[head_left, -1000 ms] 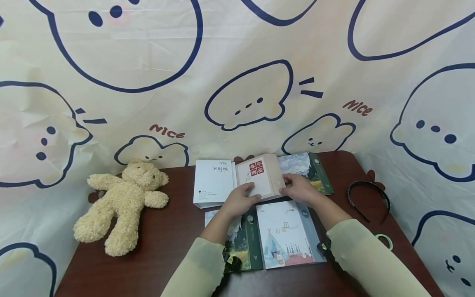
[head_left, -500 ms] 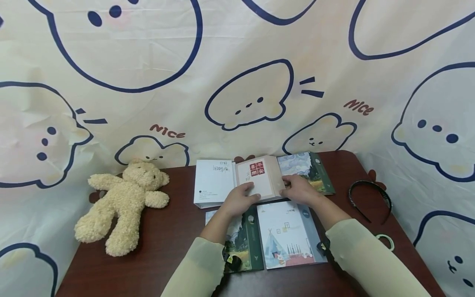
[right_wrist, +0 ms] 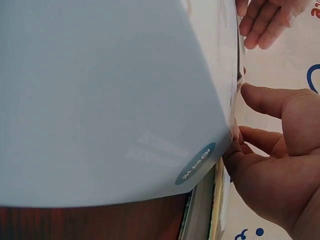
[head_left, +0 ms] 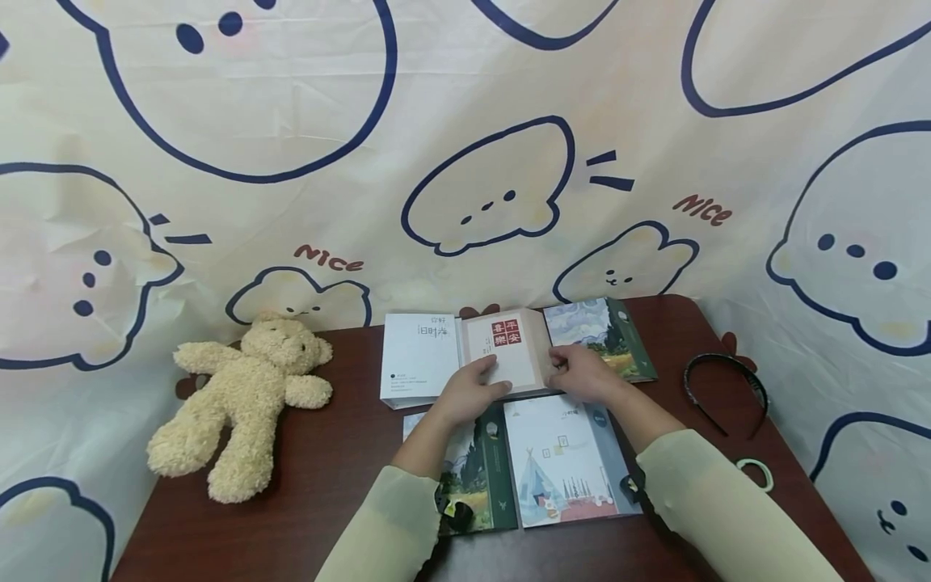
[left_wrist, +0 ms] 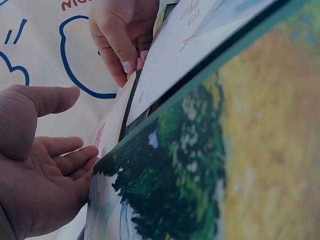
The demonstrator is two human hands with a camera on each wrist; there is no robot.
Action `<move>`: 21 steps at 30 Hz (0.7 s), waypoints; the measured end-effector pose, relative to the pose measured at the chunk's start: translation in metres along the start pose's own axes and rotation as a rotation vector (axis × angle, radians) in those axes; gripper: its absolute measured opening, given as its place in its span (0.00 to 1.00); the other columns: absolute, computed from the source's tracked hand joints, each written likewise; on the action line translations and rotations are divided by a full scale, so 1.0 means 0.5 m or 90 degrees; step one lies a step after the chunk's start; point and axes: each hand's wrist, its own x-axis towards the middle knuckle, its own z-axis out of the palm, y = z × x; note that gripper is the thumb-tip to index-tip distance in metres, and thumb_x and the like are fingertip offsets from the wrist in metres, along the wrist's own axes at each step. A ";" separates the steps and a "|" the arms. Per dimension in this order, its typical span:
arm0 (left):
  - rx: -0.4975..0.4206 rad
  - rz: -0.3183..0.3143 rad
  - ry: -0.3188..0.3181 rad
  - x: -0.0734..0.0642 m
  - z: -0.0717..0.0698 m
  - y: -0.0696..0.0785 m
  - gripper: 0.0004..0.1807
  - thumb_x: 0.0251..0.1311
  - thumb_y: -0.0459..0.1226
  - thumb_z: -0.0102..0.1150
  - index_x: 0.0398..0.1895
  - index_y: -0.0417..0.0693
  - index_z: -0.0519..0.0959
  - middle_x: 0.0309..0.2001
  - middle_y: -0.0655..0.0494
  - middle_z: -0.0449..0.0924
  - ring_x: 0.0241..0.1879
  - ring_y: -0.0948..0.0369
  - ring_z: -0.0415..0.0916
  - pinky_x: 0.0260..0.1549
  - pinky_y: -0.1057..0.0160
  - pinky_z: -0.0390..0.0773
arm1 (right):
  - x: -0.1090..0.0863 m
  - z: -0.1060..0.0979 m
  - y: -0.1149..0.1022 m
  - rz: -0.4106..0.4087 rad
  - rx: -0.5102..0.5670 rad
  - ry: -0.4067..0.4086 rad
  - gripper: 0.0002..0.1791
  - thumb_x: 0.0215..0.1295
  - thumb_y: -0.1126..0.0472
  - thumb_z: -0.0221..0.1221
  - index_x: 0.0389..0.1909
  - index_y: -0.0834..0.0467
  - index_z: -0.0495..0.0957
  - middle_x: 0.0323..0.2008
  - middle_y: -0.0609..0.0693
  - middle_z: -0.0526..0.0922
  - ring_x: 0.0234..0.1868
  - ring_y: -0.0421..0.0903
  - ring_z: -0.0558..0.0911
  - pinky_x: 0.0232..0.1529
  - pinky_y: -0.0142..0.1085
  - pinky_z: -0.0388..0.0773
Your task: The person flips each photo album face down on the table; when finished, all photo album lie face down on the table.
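Note:
A thick beige book point(head_left: 502, 364) with red square characters lies in the back row, seen in the head view. My left hand point(head_left: 473, 394) rests at its lower left, fingers extended and thumb apart; the left wrist view shows the left hand point(left_wrist: 45, 165) with loose fingers over the cover. At the book's right side my right hand point(head_left: 585, 373) touches the edge, its fingers bent and its thumb standing apart from them in the right wrist view point(right_wrist: 275, 150). A white book point(head_left: 419, 356) lies directly left of the beige one, and a green-spined painting book point(head_left: 582, 323) lies right of it.
In front lie another painting book point(head_left: 502, 469) and a white-and-blue book point(head_left: 556, 453) with a tent picture. A teddy bear point(head_left: 250, 396) lies at left on the brown table point(head_left: 327, 517). At right are a black headband point(head_left: 727, 361) and a tape roll point(head_left: 764, 473).
The beige book's raised right side has come down level with its neighbours. My right hand has shifted slightly left along with that edge; my left hand has stayed in place.

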 end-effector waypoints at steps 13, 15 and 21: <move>-0.048 0.034 -0.001 -0.006 -0.015 -0.014 0.43 0.62 0.44 0.71 0.79 0.50 0.65 0.75 0.45 0.66 0.71 0.40 0.68 0.68 0.45 0.71 | -0.003 0.009 -0.008 -0.014 0.017 -0.003 0.38 0.69 0.57 0.67 0.76 0.63 0.65 0.64 0.58 0.78 0.66 0.58 0.76 0.68 0.55 0.72; -0.054 0.036 0.003 -0.008 -0.019 -0.017 0.42 0.62 0.44 0.71 0.79 0.50 0.65 0.75 0.45 0.66 0.71 0.40 0.68 0.68 0.44 0.71 | -0.003 0.012 -0.015 -0.020 0.013 -0.001 0.38 0.69 0.56 0.67 0.76 0.63 0.66 0.62 0.57 0.79 0.64 0.56 0.77 0.66 0.54 0.74; -0.057 0.033 0.024 -0.014 -0.032 -0.026 0.41 0.63 0.43 0.70 0.78 0.52 0.66 0.75 0.44 0.67 0.70 0.40 0.68 0.67 0.44 0.71 | 0.002 0.021 -0.033 -0.052 0.003 0.008 0.38 0.67 0.57 0.69 0.74 0.65 0.68 0.52 0.52 0.81 0.48 0.49 0.78 0.52 0.44 0.78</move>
